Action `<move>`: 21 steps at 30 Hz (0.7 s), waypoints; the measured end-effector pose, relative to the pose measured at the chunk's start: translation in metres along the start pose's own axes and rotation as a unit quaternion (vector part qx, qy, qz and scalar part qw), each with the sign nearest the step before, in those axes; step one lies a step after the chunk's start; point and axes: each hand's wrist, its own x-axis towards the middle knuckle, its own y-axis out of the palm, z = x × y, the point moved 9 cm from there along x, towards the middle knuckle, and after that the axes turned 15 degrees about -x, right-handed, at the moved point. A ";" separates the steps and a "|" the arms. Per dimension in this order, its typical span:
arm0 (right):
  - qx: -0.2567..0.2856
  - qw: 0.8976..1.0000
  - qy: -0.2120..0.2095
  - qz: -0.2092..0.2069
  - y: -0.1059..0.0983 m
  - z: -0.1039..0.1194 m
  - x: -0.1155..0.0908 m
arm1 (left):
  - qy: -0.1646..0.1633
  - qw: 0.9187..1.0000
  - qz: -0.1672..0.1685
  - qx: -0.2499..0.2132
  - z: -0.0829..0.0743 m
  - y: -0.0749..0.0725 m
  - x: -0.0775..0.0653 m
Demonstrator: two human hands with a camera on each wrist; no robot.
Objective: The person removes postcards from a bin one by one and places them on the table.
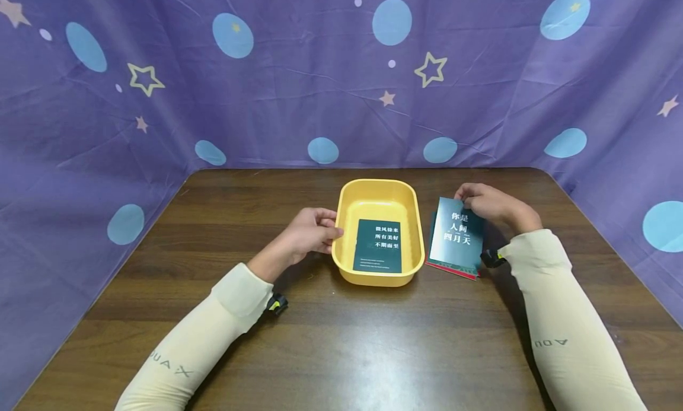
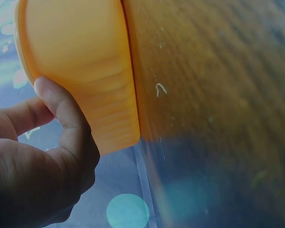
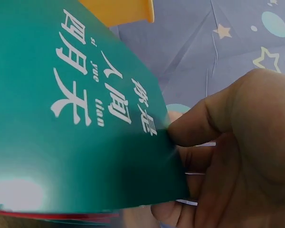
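Observation:
A yellow plastic basin sits on the table, and a dark green card with white Chinese characters lies inside it. My left hand grips the basin's left rim; the left wrist view shows the thumb at the edge. To the right of the basin, my right hand pinches another green card by its far right corner. In the right wrist view that green card is lifted at the pinched end, the thumb on its printed face. Below it are more cards, one with a red edge.
The brown wooden table reaches to a purple curtain with stars and blue spots, which hangs behind and at both sides. Each sleeve carries a small black wrist device under the cuff.

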 end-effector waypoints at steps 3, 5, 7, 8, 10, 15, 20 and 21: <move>-0.014 1.000 -0.005 0.000 0.002 0.001 0.002 | 0.000 1.000 0.001 -0.002 0.000 0.000 0.000; -0.040 0.999 -0.012 0.000 0.002 0.002 0.003 | 0.000 1.000 0.002 -0.003 0.001 0.000 0.001; -0.066 0.998 -0.016 0.001 0.003 0.004 0.005 | 0.000 1.000 0.001 -0.004 0.001 0.000 0.000; -0.079 0.997 -0.019 0.002 0.003 0.005 0.005 | 0.000 1.000 0.001 -0.003 0.001 0.000 0.000; -0.102 0.994 -0.023 0.008 0.003 0.005 0.005 | 0.000 1.000 0.000 -0.003 0.001 -0.001 0.000; -0.101 0.995 -0.012 0.011 0.005 0.004 0.007 | 0.003 1.000 0.000 -0.005 0.000 0.000 0.000; -0.109 0.994 -0.006 0.007 0.007 0.005 0.008 | 0.002 1.000 0.001 -0.003 -0.001 0.001 -0.001; -0.118 0.993 -0.008 0.005 0.007 0.006 0.008 | 0.002 1.000 0.001 -0.003 -0.001 0.001 -0.001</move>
